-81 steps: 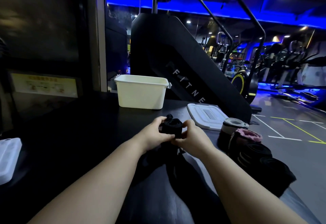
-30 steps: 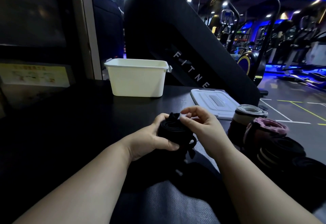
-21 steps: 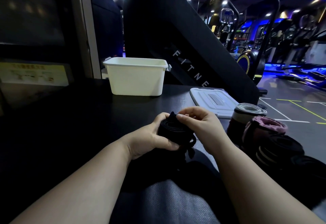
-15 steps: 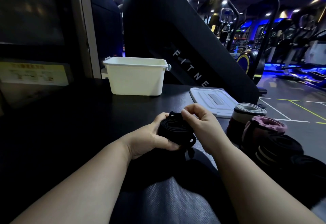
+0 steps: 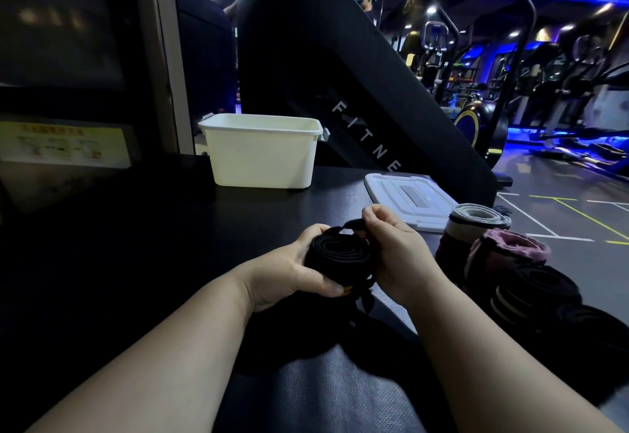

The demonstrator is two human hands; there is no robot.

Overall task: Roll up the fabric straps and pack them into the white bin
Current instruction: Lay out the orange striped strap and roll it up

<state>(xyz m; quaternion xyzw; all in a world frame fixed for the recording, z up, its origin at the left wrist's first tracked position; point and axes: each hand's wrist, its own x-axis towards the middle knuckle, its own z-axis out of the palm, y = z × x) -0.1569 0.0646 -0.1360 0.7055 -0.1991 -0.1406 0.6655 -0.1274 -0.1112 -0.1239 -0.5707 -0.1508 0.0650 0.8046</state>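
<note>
A black fabric strap [image 5: 340, 255] is wound into a thick roll, held above the black table [image 5: 170, 245]. My left hand [image 5: 289, 269] grips the roll from the left, thumb under its near side. My right hand [image 5: 391, 245] pinches the strap's loose end at the roll's top right. The rest of the strap trails down into shadow below the roll. The white bin [image 5: 262, 151] stands at the far side of the table, beyond my hands; I cannot see inside it.
A white lid [image 5: 408, 197] lies flat to the right of the bin. Several rolled straps stand along the right edge: a grey one [image 5: 476, 221], a pink one [image 5: 507, 252], black ones [image 5: 534, 289]. A black fitness machine [image 5: 340, 75] rises behind the table.
The strap roll has grown thicker over the frames. My right hand's fingers have shifted along the top of the roll, still on the loose end. My left hand keeps its hold.
</note>
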